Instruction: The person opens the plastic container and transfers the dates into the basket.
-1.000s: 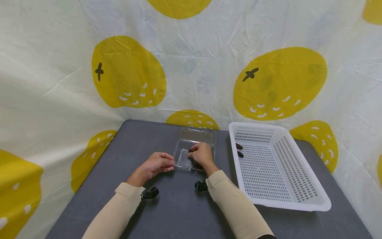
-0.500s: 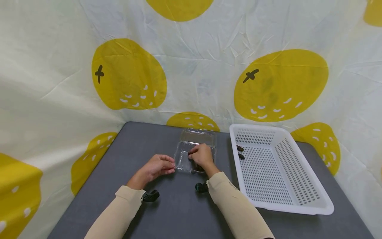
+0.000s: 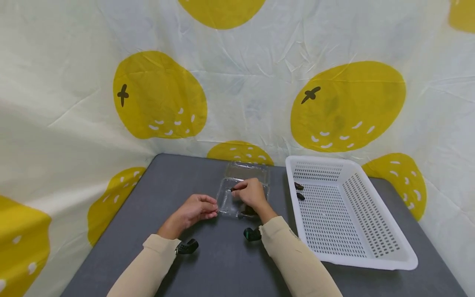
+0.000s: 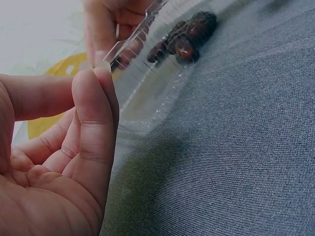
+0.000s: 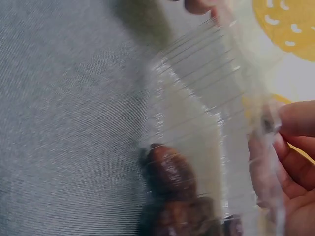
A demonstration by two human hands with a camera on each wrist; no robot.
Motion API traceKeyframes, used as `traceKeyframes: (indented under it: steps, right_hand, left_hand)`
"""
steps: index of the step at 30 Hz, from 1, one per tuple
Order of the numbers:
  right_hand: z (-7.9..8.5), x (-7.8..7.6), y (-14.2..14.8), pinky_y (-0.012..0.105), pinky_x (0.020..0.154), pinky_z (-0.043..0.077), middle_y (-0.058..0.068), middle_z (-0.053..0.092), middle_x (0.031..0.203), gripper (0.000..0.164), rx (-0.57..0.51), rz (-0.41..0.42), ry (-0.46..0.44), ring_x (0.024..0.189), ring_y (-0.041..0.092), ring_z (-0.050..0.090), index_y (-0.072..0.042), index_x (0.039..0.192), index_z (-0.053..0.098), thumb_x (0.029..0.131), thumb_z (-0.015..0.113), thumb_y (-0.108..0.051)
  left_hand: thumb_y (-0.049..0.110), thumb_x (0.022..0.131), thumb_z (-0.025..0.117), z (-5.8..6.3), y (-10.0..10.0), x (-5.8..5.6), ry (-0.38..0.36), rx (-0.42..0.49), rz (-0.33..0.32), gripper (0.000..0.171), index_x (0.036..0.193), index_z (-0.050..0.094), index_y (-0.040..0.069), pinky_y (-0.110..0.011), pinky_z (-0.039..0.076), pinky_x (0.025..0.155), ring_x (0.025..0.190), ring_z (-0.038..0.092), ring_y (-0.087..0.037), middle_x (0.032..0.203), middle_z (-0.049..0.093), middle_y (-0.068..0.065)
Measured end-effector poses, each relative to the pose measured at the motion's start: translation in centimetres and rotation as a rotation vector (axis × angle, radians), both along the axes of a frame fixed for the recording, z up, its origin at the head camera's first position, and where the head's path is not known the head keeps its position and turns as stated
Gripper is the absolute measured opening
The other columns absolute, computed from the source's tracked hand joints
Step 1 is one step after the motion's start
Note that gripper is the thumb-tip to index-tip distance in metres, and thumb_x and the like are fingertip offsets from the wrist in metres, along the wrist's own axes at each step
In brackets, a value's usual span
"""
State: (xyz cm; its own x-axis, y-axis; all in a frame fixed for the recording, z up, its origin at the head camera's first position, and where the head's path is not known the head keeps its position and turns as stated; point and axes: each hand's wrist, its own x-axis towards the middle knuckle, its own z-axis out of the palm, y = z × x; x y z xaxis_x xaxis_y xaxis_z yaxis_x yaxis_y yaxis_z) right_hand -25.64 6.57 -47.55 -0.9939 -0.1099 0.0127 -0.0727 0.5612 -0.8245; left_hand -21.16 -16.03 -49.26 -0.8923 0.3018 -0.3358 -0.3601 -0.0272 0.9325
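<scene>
A clear plastic clamshell box (image 3: 224, 201) stands on the table with its lid (image 3: 246, 171) folded back. My left hand (image 3: 197, 210) pinches the box's near left rim between thumb and index finger; the left wrist view shows the fingertips (image 4: 93, 93) meeting at that edge. Over the box, my right hand (image 3: 253, 194) holds a dark date (image 3: 233, 189) between its fingertips, toward the left side. Several brown, wrinkled dates (image 5: 171, 172) lie in the near right part of the box, partly hidden by the right hand in the head view.
A white perforated plastic basket (image 3: 371, 264) stands to the right of the box. Inside, by its left wall, lie two dates, a far date (image 3: 299, 186) and a nearer date (image 3: 300, 196). A white cloth (image 3: 248, 99) with yellow fruit prints hangs behind the grey table (image 3: 219, 264).
My right hand has shifted the pinched date slightly left inside the box. The left hand stays at the rim. The head view has tilted up a little.
</scene>
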Motion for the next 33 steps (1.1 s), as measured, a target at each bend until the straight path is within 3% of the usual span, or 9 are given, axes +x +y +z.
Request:
traceKeyframes:
  steps: [9,15,33]
  right_hand:
    - [2.2,0.3,0.2,0.029,0.068,0.059,0.007,0.081,0.09,0.009,-0.113,0.018,0.0,0.075,0.015,0.072,-0.009,0.092,0.084,0.083,0.087,-0.01]
    - [3.7,0.5,0.5,0.029,0.068,0.059,0.006,0.081,0.091,0.012,-0.107,0.024,0.009,0.075,0.014,0.072,-0.011,0.094,0.084,0.083,0.088,-0.015]
    - [6.7,1.2,1.9,0.035,0.074,0.062,0.007,0.081,0.097,0.014,-0.2,0.062,-0.012,0.08,0.018,0.074,-0.01,0.098,0.084,0.085,0.086,-0.011]
  left_hand:
    - [-0.001,0.096,0.066,-0.1,0.2,0.0,0.014,0.002,-0.007,0.036,0.125,0.053,-0.018,-0.023,0.063,0.07,0.072,0.073,-0.011,0.083,0.074,-0.003]
    - [-0.001,0.097,0.066,-0.1,0.3,0.1,0.018,-0.012,-0.003,0.036,0.126,0.053,-0.019,-0.022,0.062,0.069,0.071,0.072,-0.01,0.082,0.073,-0.003]
    - [-0.001,0.095,0.067,-0.4,0.0,0.4,0.029,-0.009,0.001,0.029,0.12,0.057,-0.015,-0.023,0.063,0.07,0.072,0.073,-0.01,0.081,0.073,-0.003]
